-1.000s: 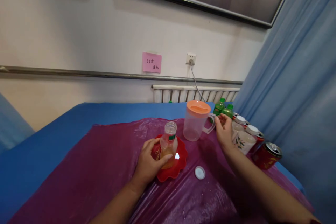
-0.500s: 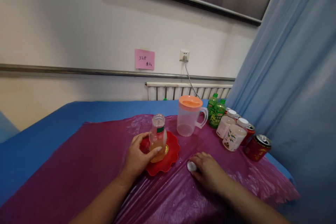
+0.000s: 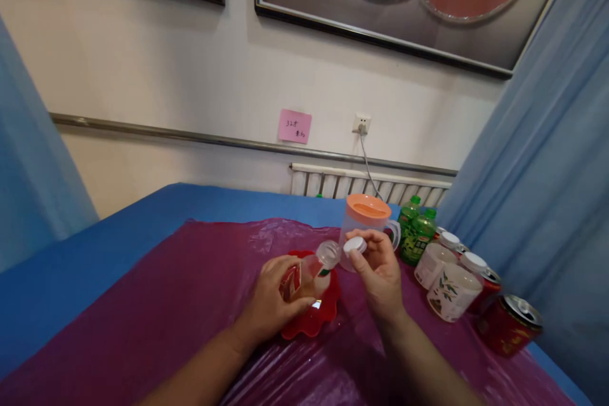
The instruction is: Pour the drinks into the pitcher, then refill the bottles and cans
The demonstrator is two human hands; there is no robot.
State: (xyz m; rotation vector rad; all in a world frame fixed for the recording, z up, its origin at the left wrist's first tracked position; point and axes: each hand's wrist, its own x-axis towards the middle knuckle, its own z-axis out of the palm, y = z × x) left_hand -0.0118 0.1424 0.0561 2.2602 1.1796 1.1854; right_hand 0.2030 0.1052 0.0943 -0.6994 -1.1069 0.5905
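Note:
My left hand (image 3: 276,295) is wrapped round a clear bottle (image 3: 311,273) with amber liquid low inside it. The bottle leans to the right, its uncapped mouth toward my right hand. Below it lies a red scalloped plate (image 3: 304,328), partly hidden by the hand and bottle. My right hand (image 3: 383,273) pinches a white bottle cap (image 3: 354,245) between thumb and fingers, just right of the bottle's mouth and apart from it. Behind that hand stands a clear pitcher (image 3: 349,225) with an orange lid (image 3: 368,207), partly covered by the fingers.
Green bottles (image 3: 419,235), white-capped jars (image 3: 454,292) and red cans (image 3: 509,325) stand along the table's right side. Purple plastic sheeting (image 3: 181,292) covers part of the blue tabletop (image 3: 143,219). A blue curtain (image 3: 547,171) hangs at the right. A radiator (image 3: 333,183) is behind the table.
The bottle has gone from upright to leaning right in my left hand. My right hand has risen from the sheet with the cap, close to the bottle's mouth. The camera view has shifted.

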